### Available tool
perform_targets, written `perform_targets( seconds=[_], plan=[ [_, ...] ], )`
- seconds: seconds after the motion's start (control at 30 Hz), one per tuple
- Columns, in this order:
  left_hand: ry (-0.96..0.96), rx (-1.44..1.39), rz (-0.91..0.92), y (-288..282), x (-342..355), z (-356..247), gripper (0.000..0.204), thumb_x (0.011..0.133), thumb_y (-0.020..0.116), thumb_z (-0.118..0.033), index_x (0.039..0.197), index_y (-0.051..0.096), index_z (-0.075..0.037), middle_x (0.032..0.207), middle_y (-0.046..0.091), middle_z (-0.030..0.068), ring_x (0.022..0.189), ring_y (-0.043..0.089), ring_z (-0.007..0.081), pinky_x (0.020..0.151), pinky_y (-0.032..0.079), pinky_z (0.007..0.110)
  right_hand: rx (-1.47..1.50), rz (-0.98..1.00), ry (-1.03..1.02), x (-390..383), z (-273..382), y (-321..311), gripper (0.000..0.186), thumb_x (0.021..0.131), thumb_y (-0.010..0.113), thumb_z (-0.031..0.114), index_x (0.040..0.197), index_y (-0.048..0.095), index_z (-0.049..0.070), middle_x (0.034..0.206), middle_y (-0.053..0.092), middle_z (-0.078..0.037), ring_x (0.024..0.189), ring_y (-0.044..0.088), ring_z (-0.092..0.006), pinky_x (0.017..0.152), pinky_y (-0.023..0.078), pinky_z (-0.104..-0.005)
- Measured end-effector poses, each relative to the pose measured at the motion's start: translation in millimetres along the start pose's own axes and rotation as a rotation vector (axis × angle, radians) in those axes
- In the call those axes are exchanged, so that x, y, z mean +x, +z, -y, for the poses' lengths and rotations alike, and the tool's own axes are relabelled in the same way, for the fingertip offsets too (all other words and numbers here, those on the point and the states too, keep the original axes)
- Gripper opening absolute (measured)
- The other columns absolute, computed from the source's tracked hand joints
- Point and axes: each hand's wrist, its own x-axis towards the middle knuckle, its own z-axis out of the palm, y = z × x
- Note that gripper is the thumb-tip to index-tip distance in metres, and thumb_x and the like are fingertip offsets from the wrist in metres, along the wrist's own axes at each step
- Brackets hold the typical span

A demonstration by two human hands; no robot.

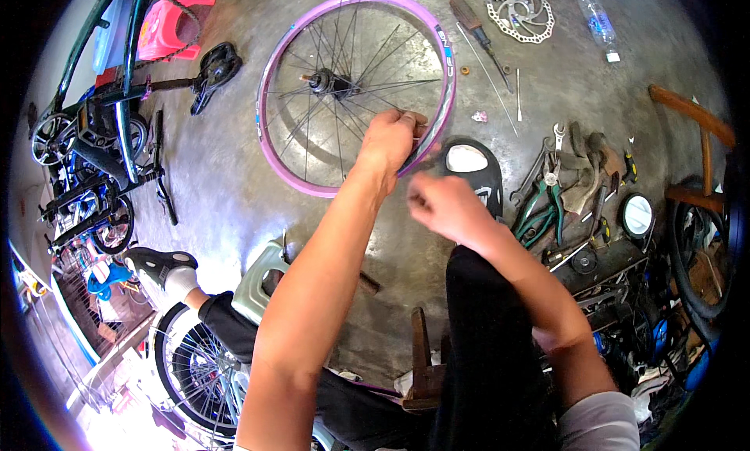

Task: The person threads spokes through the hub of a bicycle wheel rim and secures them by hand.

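- On my feed, the wheel (340, 85) is at the upper middle of the view, over the grey floor (219, 170); it has thin dark spokes and a dark hub, and no tyre on its purple rim (262, 103).
- My left hand (396, 141) is closed on the lower right part of that rim, the fingers curled around it and the thumb on the upper side.
- My right hand (447, 205) is just beside the rim, below and to the right of the left one; it is blurred, the fingers look partly curled, and I cannot tell whether they hold anything.
- Beyond the right hand I see a black shoe (488, 171) with a white patch showing at its top.
- To the right of the shoe I have green-handled pliers (551, 187) near a wrench (558, 136), with more tools and a crumpled cloth (580, 166) around them.
- Farther up, a screwdriver (470, 15) lies near a metal disc rotor (530, 29), and a clear bottle (600, 23) lies to the right of the rotor.
- On my left side are a dark green bicycle frame (123, 131) and a pink stool (168, 33).
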Motion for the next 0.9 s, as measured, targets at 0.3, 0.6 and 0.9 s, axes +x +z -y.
perform_targets(
  seconds=[0.3, 0.6, 0.9],
  plan=[
    [-0.017, -0.069, 0.066, -1, -11, -23, 0.030, 0.105, 0.044, -0.018, 0.117, 0.058, 0.007, 0.112, 0.067, 0.0175, 0.094, 0.071, 0.0292, 0.078, 0.057, 0.037, 0.854, -0.506, 0.272, 2, -31, -36, 0.019, 0.094, 0.067, 0.008, 0.111, 0.067, -0.002, 0.091, 0.072, -0.006, 0.081, 0.068, -0.0121, 0.067, 0.055, -0.0264],
    [-0.030, -0.156, 0.114, -13, -16, -34, 0.030, 0.104, 0.047, -0.018, 0.119, 0.058, 0.006, 0.111, 0.069, 0.0198, 0.100, 0.072, 0.0284, 0.080, 0.061, 0.035, 1.228, -0.552, 0.332, 19, -21, -45, 0.030, 0.096, 0.066, 0.017, 0.117, 0.063, -0.004, 0.089, 0.066, -0.008, 0.077, 0.065, -0.0174, 0.071, 0.055, -0.0295],
    [-0.074, -0.174, 0.164, -23, -13, -37, 0.028, 0.103, 0.051, -0.018, 0.118, 0.057, 0.005, 0.111, 0.070, 0.0194, 0.104, 0.070, 0.0299, 0.085, 0.059, 0.040, 1.802, -0.675, 0.606, 0, -51, -33, 0.032, 0.092, 0.041, -0.012, 0.123, 0.043, -0.009, 0.131, 0.053, -0.028, 0.127, 0.054, -0.0415, 0.114, 0.045, -0.0452]
  ],
)
